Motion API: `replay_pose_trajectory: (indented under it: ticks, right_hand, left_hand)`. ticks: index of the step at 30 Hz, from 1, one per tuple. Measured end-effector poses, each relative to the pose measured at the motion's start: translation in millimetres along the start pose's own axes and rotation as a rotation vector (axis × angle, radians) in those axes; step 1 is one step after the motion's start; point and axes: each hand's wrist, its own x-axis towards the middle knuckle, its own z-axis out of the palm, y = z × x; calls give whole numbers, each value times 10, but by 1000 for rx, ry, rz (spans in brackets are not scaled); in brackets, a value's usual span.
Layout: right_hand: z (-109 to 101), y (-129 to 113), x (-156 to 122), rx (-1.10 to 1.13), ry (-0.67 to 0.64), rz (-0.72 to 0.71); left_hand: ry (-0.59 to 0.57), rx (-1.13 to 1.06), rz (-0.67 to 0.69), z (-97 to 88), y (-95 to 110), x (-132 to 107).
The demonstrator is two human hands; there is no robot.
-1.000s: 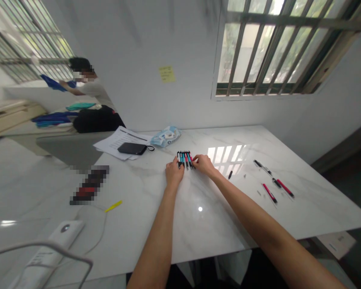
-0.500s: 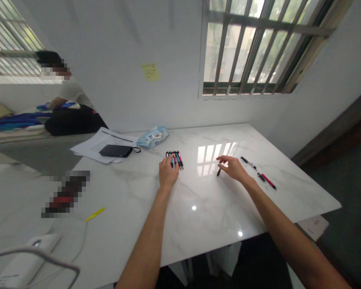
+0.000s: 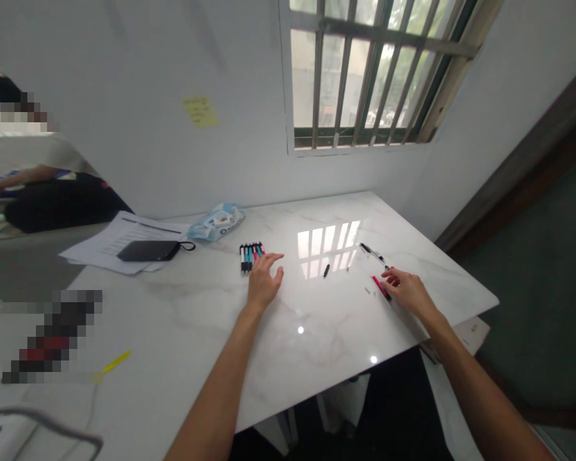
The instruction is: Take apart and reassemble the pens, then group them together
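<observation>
My left hand (image 3: 264,283) is open, thumb and fingers apart, its back beside a neat row of pens (image 3: 248,257) in white, teal and red with black ends. Part of that row hides behind the fingers. On the right, my right hand (image 3: 406,291) has its fingers curled and closed on a red pen barrel (image 3: 378,283), held low over the tabletop. Just beyond those fingertips lies a black and clear pen part (image 3: 372,251). Between the hands rests a short black pen piece (image 3: 326,270). Small pale bits (image 3: 367,291) lie left of the red barrel.
A blue soft pack (image 3: 217,222), printed papers (image 3: 100,246) and a black pouch (image 3: 148,250) with a loop stand along the back left. A yellow pen (image 3: 116,362) lies at the left. The marble-patterned table (image 3: 187,320) ends near my body. Another person's arm (image 3: 24,179) shows far left.
My right hand has moved right, from beside the black piece to the red barrel, which has shifted left. My left hand has come off the pens and opened. The view has turned right.
</observation>
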Motion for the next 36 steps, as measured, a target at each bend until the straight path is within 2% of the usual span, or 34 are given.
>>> replay_pose_trajectory:
  ticks: [6, 11, 14, 17, 19, 22, 25, 27, 29, 32, 36]
  right_hand:
    - [68, -41, -43, 62, -15, 31]
    - [4, -177, 36, 125, 66, 23]
    - [70, -514, 57, 305, 92, -31]
    - [283, -1005, 10, 492, 21, -127]
    - [451, -1299, -32, 557, -40, -204]
    - [627, -1526, -29, 612, -132, -274]
    - [666, -1481, 102, 528, -107, -291]
    - [646, -1378, 248, 329, -34, -345]
    - [622, -1281, 415, 94, -20, -438]
    - [601, -1202, 640, -119, -153, -542]
    - [568, -1212, 773, -99, -262, -589]
  left_hand:
    - [-69, -7, 81, -4, 197, -13]
    - [-100, -125, 75, 59, 374, -61]
    - [-178, -369, -73, 175, 507, -128]
    - [-301, -670, -249, 310, 660, -210]
    - [-364, -810, -319, 377, 734, -256]
    - [-341, -887, -385, 424, 743, -279]
    - [-239, -888, -497, 415, 645, -245]
    - [-201, -896, -558, 389, 569, -211]
    - [-216, -911, -586, 359, 516, -184]
    - [-242, -925, -586, 322, 491, -171]
    - [-235, -915, -547, 311, 505, -179]
